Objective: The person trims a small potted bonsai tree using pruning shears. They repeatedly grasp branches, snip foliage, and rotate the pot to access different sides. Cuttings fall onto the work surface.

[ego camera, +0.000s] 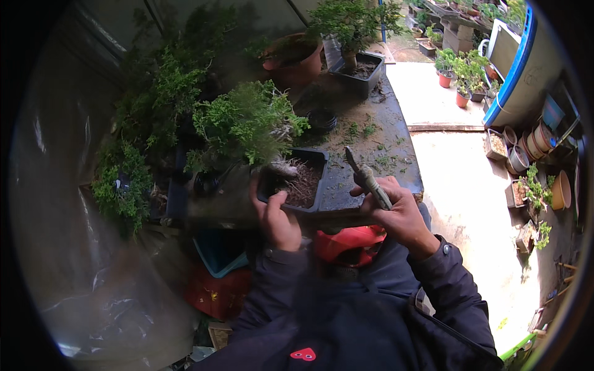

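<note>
A black plastic pot [323, 178] stands at the near edge of a dark worktop [394, 139]. In it is a small conifer with a pale trunk [284, 165], bare fibrous roots over the soil, and green foliage [246, 118] that leans up and to the left. My left hand [277, 218] grips the pot's near left corner, its thumb inside the rim by the soil. Right of the pot, my right hand [394, 204] is closed around the worn handle of a small bladed hand tool [369, 178]; the blade points up and left, above the worktop, apart from the pot.
Green clippings [387, 161] lie on the worktop. Behind are a terracotta-coloured pot [294, 62], a potted conifer [357, 76] and a black round pot [321, 121]. More conifers [123, 185] crowd the left. Beneath are a red object [350, 246] and a blue container [220, 257].
</note>
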Available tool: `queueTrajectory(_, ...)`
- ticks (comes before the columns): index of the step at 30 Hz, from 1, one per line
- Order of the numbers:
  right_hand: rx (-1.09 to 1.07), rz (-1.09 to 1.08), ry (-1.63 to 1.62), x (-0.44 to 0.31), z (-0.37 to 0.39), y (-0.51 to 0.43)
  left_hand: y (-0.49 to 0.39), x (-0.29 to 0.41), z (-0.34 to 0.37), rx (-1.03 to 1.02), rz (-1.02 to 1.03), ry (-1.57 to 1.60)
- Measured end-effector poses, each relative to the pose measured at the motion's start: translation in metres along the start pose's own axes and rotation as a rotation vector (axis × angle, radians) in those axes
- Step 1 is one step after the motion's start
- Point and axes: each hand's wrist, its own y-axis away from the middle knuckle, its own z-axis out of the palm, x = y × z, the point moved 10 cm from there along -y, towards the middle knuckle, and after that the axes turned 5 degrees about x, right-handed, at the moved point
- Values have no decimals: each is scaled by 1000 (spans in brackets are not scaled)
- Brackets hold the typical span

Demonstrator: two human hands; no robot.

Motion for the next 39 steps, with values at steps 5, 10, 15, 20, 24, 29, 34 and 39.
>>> queueTrajectory(5,-107,155,-117,14,5,1,-40,18,-15,28,29,-197)
queueTrajectory(10,-117,321,-266,24,9,4,74,122,77,-313,1455,-692)
queueTrajectory(15,-216,164,-249,5,18,7,49,117,142,-353,1451,-1495)
queueTrajectory(20,-289,6,-39,-14,26,8,35,123,123,-266,1418,-1464)
queueTrajectory(24,-227,-19,76,-20,28,4,26,101,96,-265,1111,-1318)
queueTrajectory(29,-63,-254,400,-47,23,-10,-2,94,82,-281,808,-779)
queueTrajectory(34,110,-275,410,-57,21,-22,-29,77,67,-177,486,-579)
queueTrajectory(39,181,-367,518,-73,29,-25,-38,57,62,-212,237,-216)
